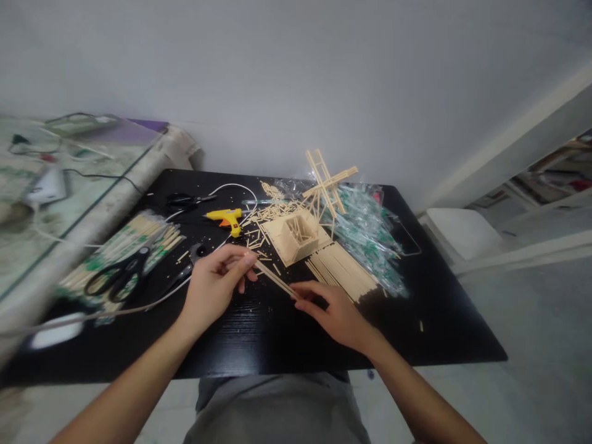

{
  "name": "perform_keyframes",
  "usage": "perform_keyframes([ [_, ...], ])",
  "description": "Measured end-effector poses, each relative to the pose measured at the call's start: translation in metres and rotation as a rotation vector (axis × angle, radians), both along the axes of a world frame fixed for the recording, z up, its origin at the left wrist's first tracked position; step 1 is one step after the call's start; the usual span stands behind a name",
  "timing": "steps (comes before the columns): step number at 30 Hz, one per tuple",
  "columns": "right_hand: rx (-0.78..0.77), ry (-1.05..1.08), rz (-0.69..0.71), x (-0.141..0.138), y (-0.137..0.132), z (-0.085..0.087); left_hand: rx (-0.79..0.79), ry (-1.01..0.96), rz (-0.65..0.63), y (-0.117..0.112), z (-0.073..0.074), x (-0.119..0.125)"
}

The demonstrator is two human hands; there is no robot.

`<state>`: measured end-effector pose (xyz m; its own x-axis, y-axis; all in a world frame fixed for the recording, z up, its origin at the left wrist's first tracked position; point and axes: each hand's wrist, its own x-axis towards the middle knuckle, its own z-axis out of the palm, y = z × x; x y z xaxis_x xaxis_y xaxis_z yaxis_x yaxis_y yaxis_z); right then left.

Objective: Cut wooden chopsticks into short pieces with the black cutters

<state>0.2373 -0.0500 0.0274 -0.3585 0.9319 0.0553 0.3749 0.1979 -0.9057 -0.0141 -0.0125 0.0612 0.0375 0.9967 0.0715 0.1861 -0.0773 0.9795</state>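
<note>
Between my two hands runs a small bunch of thin wooden sticks (pixel 276 279), held slanting above the black table. My left hand (pixel 221 276) pinches the upper left end between thumb and fingers. At the lower right end, the thumb and fingertips of my right hand (pixel 333 311) close on the same sticks. Just beyond them stands a wooden stick model with a hollow tapered base (pixel 300 237). A windmill-like cross of sticks (pixel 326 182) rises behind that base. A row of loose sticks (pixel 345 271) lies beside my right hand.
A yellow glue gun (pixel 226 217) and black-handled scissors (pixel 121 274) lie to the left, with a white cable (pixel 160 301) across the table (pixel 259 345). Packaged sticks (pixel 155 237) sit at left; clear and green wrappers (pixel 370 234) pile up at right. Cut stick pieces (pixel 277 211) are scattered near the model.
</note>
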Motion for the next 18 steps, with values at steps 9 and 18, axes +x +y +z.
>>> perform_keyframes([
  [9, 0.141, -0.093, -0.244, 0.038, 0.017, -0.008, 0.106, 0.367, -0.009, -0.031, -0.038, -0.043],
  [18, 0.023, 0.293, -0.535, 0.045, 0.015, 0.015, 0.415, 0.934, -0.103, -0.036, -0.059, -0.064],
])
